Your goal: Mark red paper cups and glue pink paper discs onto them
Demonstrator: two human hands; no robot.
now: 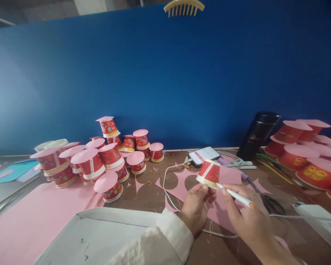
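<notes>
A red paper cup [209,172], upside down and slightly tilted, is held above the table by my left hand [198,207], whose fingers pinch its cream rim from below. In my right hand [244,215] is a white pen [239,197], its tip at the cup's lower right edge. Under both hands lies a pink sheet [223,209] with round holes cut in it. Just behind the cup, a phone [204,155] with a lit screen lies on the table.
Red cups topped with pink paper [89,165] crowd the left; more cups [317,173] stand right. A black bottle [257,136], scissors [273,204], white cable [165,180] and power strip [320,221] surround the work area. A white tray [116,217] sits front left, before a blue partition [165,81].
</notes>
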